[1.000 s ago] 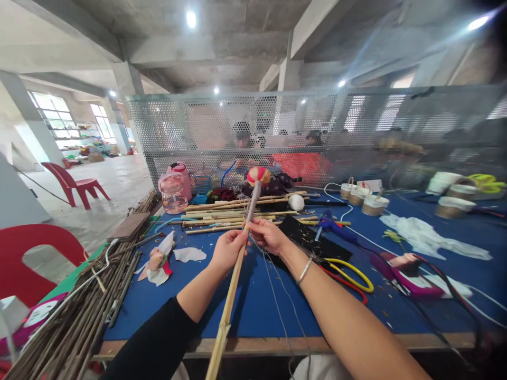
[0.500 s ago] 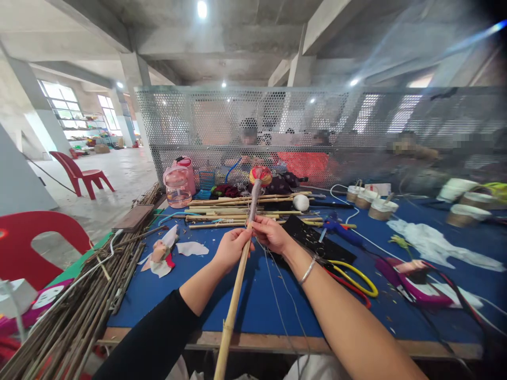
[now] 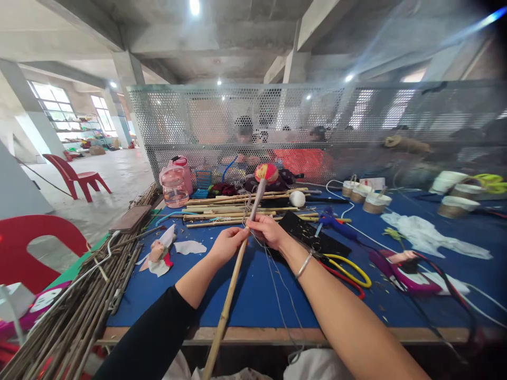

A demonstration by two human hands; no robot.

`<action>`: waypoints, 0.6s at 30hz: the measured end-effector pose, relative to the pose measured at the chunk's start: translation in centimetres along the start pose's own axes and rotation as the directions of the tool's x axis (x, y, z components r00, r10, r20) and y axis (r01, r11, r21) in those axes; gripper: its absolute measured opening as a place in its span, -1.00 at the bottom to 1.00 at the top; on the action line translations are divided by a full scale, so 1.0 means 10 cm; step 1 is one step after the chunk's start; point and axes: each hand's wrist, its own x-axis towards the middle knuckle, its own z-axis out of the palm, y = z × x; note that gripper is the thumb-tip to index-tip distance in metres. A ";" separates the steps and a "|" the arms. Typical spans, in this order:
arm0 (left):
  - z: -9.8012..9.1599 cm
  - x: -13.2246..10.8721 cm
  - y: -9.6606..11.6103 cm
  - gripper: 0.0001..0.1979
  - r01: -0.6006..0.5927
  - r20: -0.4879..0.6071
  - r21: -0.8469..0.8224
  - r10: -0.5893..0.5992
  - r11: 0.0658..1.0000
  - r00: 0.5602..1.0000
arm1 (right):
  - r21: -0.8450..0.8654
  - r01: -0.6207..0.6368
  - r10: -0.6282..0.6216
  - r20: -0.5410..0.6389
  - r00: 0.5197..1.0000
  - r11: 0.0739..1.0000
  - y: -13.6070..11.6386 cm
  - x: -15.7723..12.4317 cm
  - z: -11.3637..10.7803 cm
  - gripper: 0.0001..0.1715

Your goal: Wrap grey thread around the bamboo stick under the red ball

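A bamboo stick (image 3: 233,285) slants up from my lap over the table. At its far end is a red and yellow ball-shaped head (image 3: 266,173), with a grey wrapping (image 3: 258,198) below it. My left hand (image 3: 232,241) is closed, its thumb and fingers pinching the stick at the lower end of the wrapping. Right beside it, my right hand (image 3: 266,230) pinches the wrapped part from the other side. Loose grey string (image 3: 276,285) hangs from my hands toward the table's front edge. The fingertips are partly hidden behind the stick.
Bamboo sticks (image 3: 214,216) and a white ball (image 3: 297,199) lie ahead. Scissors (image 3: 350,269) rest on black cloth right of my hands. Dark twigs (image 3: 87,285) are heaped at left. A perforated metal screen (image 3: 178,116) stands behind, with people beyond it. White-rimmed pots (image 3: 376,202) stand at right.
The stick has tilted, its ball-shaped head leaning farther right and its lower end shifting left. Both hands keep their pinch on it. The whole view has shifted slightly.
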 end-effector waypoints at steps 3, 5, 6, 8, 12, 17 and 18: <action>-0.04 0.01 0.00 -0.58 -0.059 -0.055 0.115 0.066 0.992 0.996 | -0.039 -0.029 0.027 -0.043 0.999 0.999 0.01 0.01 0.01 -0.62; -0.07 0.00 0.03 -0.58 -0.048 -0.026 0.103 0.051 0.994 0.998 | -0.030 -0.016 0.015 -0.022 1.000 0.999 0.01 0.01 0.00 -0.62; -0.07 0.00 0.04 -0.58 -0.034 0.005 0.076 0.033 0.997 0.999 | -0.014 -0.008 0.008 0.003 1.000 1.000 0.00 0.00 0.00 -0.61; -0.08 0.00 0.08 -0.58 -0.007 0.080 -0.008 0.008 1.000 0.997 | 0.036 0.001 -0.004 0.062 0.998 0.999 -0.02 -0.01 -0.02 -0.60; -0.07 0.00 0.06 -0.56 0.086 0.189 -0.120 -0.062 0.989 0.980 | 0.056 0.006 -0.011 0.097 0.995 0.998 -0.03 -0.02 -0.05 -0.63; -0.07 0.00 0.00 -0.58 0.045 0.081 0.042 -0.048 0.998 0.996 | -0.013 0.015 -0.015 0.035 0.999 1.000 0.05 0.02 0.00 -0.61; -0.06 0.00 0.00 -0.59 -0.002 0.037 0.064 0.000 0.998 0.999 | -0.005 0.023 -0.022 0.025 0.999 1.000 0.07 0.03 0.01 -0.61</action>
